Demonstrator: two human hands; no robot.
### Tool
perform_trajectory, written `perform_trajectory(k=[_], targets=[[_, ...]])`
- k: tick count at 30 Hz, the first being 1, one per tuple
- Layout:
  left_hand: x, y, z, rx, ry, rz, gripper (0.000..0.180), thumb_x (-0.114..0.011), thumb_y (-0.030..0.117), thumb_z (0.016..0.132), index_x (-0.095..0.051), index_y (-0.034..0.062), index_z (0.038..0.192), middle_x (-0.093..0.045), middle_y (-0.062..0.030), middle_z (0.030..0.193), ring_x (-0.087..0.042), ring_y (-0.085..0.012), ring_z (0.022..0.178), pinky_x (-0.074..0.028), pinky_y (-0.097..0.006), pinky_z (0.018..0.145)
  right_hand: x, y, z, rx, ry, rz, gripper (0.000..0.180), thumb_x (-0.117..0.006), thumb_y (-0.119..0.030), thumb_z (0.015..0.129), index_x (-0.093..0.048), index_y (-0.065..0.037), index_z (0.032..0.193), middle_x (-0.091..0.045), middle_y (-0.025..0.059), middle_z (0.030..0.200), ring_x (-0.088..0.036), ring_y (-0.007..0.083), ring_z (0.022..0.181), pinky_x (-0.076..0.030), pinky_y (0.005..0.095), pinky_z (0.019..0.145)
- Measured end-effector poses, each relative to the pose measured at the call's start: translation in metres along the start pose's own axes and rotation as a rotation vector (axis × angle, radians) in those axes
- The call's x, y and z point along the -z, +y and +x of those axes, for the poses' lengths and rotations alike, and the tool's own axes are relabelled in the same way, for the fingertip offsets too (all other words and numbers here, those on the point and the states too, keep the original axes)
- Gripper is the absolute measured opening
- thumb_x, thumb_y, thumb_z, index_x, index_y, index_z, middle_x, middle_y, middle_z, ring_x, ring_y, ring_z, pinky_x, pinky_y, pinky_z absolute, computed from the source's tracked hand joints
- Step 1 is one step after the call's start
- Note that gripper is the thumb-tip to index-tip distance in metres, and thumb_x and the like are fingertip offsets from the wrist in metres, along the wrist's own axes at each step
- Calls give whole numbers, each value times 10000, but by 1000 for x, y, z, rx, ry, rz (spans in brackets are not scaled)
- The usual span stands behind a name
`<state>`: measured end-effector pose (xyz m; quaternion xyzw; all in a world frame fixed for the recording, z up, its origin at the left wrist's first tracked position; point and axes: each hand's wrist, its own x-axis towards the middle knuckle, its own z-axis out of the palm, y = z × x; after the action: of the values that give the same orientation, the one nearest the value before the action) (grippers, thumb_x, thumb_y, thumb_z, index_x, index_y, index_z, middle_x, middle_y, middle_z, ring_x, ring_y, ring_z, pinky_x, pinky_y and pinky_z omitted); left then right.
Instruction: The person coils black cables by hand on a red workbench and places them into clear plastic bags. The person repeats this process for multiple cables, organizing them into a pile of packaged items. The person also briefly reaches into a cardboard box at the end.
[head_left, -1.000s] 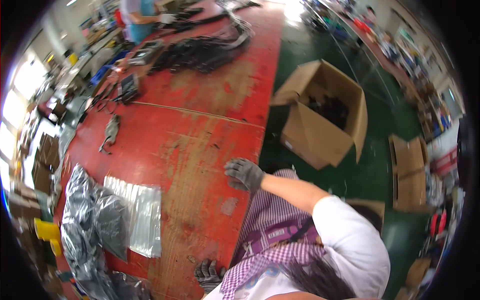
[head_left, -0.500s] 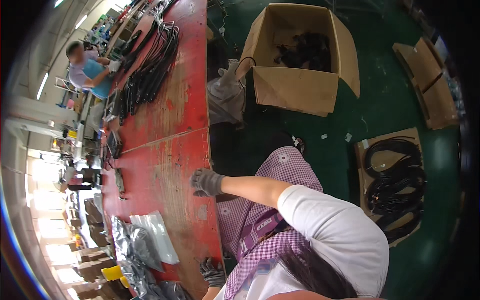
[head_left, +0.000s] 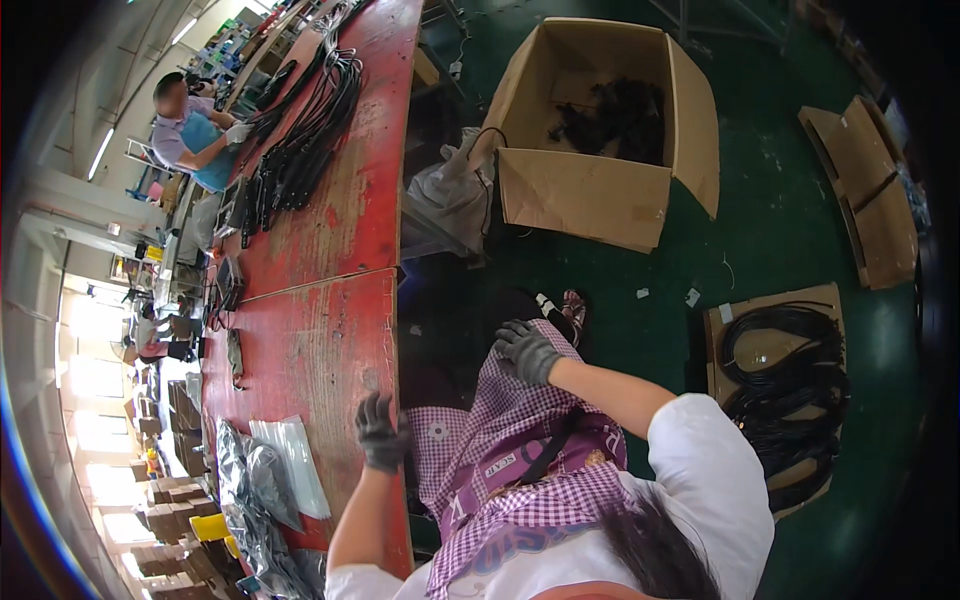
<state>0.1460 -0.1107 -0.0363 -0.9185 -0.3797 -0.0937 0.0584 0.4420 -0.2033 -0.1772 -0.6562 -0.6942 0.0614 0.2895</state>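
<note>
Over the near edge of the red worn tabletop (head_left: 320,350), my left hand (head_left: 382,435) wears a grey glove, its fingers apart and nothing in them. My right hand (head_left: 527,350), in a matching glove, is over the lap of the purple checked apron (head_left: 500,380), fingers stretched out and holding nothing. Nearest to the left hand on the table are a stack of clear plastic bags (head_left: 290,465) and silvery grey bags (head_left: 250,500). Farther up the table lies a bundle of black cables (head_left: 300,150).
An open cardboard box (head_left: 585,200) with black pieces inside stands on the green floor. Coiled black cables (head_left: 785,400) rest on flat cardboard to the right. Another carton (head_left: 865,190) lies beyond. A grey sack (head_left: 450,195) is beside the table. A co-worker (head_left: 195,135) handles cables across it.
My right hand has left the tabletop and moved right, over the apron. The left hand has risen farther up along the table edge. The view has shifted slightly.
</note>
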Motion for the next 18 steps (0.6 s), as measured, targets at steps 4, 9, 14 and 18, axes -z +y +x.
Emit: perform_trajectory(k=[4, 9, 14, 18], targets=[[-30, -22, 62, -15, 55, 66, 567, -600, 271, 700, -413, 94, 1205, -438, -160, 1197, -403, -360, 1117, -325, -474, 940, 5, -3, -30, -77, 151, 179, 326, -575, -259, 733, -592, -80, 1005, -541, 135, 1133, -448, 321, 1135, -328, 438, 987], [-64, -36, 92, 149, -143, 49, 620, -619, 332, 681, -413, 38, 1187, -439, -172, 1181, -392, -357, 1118, -314, -478, 945, 10, -6, -39, -159, 188, 175, 314, -563, -255, 748, -588, -74, 1003, -538, 133, 1135, -453, 319, 1125, -338, 437, 976], [-74, -35, 82, 82, -15, 54, 562, -639, 294, 670, -443, 69, 1146, -456, -161, 1117, -414, -347, 1076, -325, -465, 929, 15, 3, -55, -331, 209, 54, 363, -566, -285, 738, -570, -76, 1034, -528, 130, 1134, -469, 308, 1090, -358, 436, 943], [-72, -29, 76, 115, 87, -29, 550, -674, 254, 648, -463, 96, 1131, -466, -152, 1105, -432, -337, 1055, -340, -453, 918, 41, 25, -46, -546, 85, -39, 465, -585, -322, 726, -540, -78, 1119, -488, 129, 1203, -442, 288, 1128, -346, 397, 955]])
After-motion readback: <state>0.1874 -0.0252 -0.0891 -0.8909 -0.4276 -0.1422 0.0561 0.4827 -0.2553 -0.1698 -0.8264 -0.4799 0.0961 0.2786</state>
